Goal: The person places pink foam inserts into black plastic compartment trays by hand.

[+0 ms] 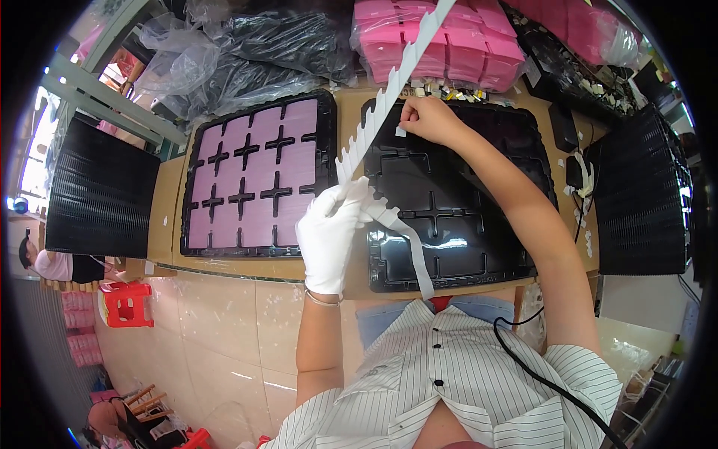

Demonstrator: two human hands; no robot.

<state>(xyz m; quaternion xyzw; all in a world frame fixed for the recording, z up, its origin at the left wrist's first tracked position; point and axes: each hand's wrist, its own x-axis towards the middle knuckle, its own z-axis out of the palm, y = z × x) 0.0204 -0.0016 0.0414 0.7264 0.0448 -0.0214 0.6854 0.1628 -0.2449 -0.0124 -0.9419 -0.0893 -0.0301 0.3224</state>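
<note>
Tape (366,141), white and notched, is pinched by the gloved left hand (327,239) at the black tray's (479,239) left edge; whether the small white tab (401,132) is gripped by the bare right hand (432,120) cannot be told; careful, square placement seems advised.

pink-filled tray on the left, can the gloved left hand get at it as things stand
Likely yes: the left hand is by the right edge of the pink-filled tray with nothing visibly between, though it holds a white strip that may hinder grasping.
</note>
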